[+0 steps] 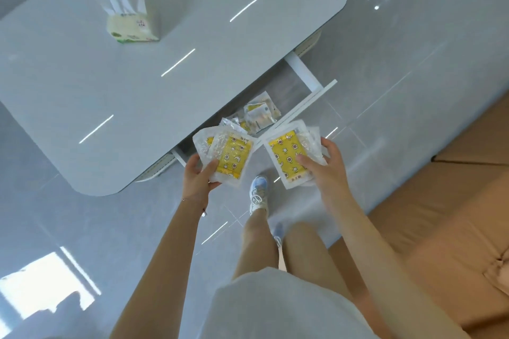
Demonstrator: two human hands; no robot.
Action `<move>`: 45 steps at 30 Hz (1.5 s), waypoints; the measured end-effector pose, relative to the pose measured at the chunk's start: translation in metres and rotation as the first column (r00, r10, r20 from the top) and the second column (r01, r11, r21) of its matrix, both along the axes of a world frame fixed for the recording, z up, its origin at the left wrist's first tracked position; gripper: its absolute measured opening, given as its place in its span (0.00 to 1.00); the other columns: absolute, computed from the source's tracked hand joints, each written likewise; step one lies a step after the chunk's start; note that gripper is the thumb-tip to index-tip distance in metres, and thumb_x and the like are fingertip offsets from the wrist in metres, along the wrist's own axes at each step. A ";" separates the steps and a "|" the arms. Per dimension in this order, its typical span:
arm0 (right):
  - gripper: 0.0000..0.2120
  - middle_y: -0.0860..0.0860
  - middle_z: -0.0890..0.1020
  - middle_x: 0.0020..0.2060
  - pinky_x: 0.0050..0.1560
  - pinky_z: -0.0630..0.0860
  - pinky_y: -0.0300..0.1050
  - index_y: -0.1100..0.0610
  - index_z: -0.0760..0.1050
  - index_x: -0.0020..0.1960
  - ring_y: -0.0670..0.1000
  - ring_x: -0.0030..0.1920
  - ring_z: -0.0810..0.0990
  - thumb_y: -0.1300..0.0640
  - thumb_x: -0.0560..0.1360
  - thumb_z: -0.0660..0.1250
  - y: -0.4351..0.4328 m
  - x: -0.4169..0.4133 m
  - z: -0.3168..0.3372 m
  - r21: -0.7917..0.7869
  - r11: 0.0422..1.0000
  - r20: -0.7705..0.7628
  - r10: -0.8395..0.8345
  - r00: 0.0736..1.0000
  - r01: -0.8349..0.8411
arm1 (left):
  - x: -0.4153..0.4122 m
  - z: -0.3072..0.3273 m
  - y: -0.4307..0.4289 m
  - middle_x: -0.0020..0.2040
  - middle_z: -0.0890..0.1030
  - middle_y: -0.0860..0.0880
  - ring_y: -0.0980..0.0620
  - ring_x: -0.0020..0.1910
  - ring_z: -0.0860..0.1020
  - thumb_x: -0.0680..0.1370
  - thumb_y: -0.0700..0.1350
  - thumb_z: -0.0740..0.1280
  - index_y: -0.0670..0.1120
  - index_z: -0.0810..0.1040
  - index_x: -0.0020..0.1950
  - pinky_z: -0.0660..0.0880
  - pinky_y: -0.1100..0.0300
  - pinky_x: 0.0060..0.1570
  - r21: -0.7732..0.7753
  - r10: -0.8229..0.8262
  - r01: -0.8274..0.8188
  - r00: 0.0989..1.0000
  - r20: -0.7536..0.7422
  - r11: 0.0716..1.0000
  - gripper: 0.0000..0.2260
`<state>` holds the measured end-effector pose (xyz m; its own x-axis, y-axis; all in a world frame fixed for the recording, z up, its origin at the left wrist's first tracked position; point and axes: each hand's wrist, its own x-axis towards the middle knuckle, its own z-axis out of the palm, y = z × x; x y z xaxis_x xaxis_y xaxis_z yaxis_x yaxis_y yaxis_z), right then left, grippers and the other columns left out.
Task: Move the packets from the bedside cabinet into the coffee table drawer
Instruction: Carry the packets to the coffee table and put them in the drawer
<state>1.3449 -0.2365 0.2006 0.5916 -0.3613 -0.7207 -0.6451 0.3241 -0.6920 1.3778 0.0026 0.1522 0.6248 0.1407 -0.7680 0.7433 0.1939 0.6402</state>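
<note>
Packets (231, 158) with yellow star print sit pinched in the left hand (197, 177), more (287, 158) gripped by the right hand (321, 170), both poised over the open drawer (308, 99), which apparently already holds several, ready for dropping.

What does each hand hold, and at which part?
Left hand holds yellow star-printed clear plastic packets by their lower left corner; right hand holds similar yellow packets at their right edge.
</note>
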 end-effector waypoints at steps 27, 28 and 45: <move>0.16 0.55 0.81 0.56 0.51 0.77 0.48 0.59 0.76 0.59 0.55 0.54 0.80 0.63 0.72 0.71 0.008 0.204 -0.354 -0.082 0.782 -0.307 0.570 0.762 -0.618 | 0.071 -0.296 0.021 0.49 0.77 0.47 0.46 0.46 0.79 0.77 0.40 0.68 0.46 0.73 0.59 0.79 0.51 0.49 0.242 0.517 -0.457 0.762 -0.390 0.856 0.12; 0.18 0.55 0.81 0.57 0.54 0.77 0.49 0.60 0.76 0.60 0.56 0.55 0.80 0.61 0.71 0.72 0.010 0.208 -0.365 -0.094 0.777 -0.324 0.567 0.757 -0.623 | 0.073 -0.304 0.022 0.49 0.77 0.47 0.46 0.46 0.79 0.76 0.40 0.68 0.46 0.74 0.57 0.79 0.53 0.47 0.268 0.488 -0.411 0.787 -0.379 0.871 0.11; 0.27 0.55 0.74 0.63 0.62 0.72 0.57 0.53 0.71 0.67 0.58 0.64 0.72 0.45 0.72 0.71 0.021 0.206 -0.349 -0.501 0.051 -0.578 0.724 0.378 -0.864 | 0.052 -0.310 0.023 0.67 0.70 0.46 0.43 0.61 0.73 0.76 0.55 0.64 0.51 0.67 0.71 0.71 0.47 0.62 0.693 -0.012 0.234 0.951 -0.310 0.682 0.24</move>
